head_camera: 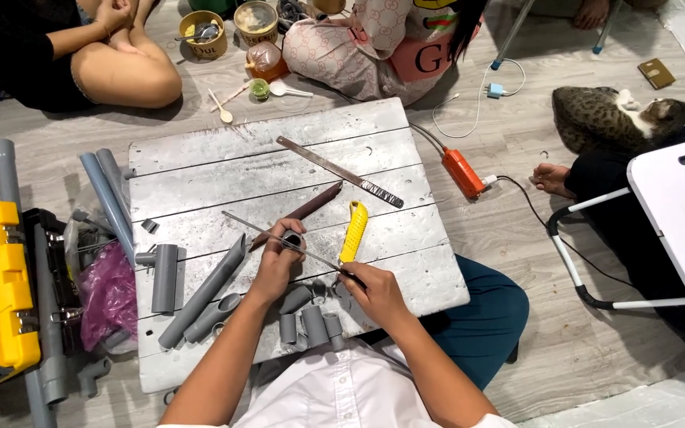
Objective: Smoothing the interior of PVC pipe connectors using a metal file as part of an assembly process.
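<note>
Now the left hand grips a pipe piece, the right hand's thin rod across it.

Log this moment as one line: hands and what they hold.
left hand: holds short grey pipe piece | right hand: holds thin file across its mouth | surface: grey board | nearby: yellow knife

Two round tan food tubs are sitting on the floor beyond the far edge of the bench: the left tub is holding a spoon, and the right tub is wearing a pale printed label band. A crumpled pink plastic bag is lying left of the bench.
</note>
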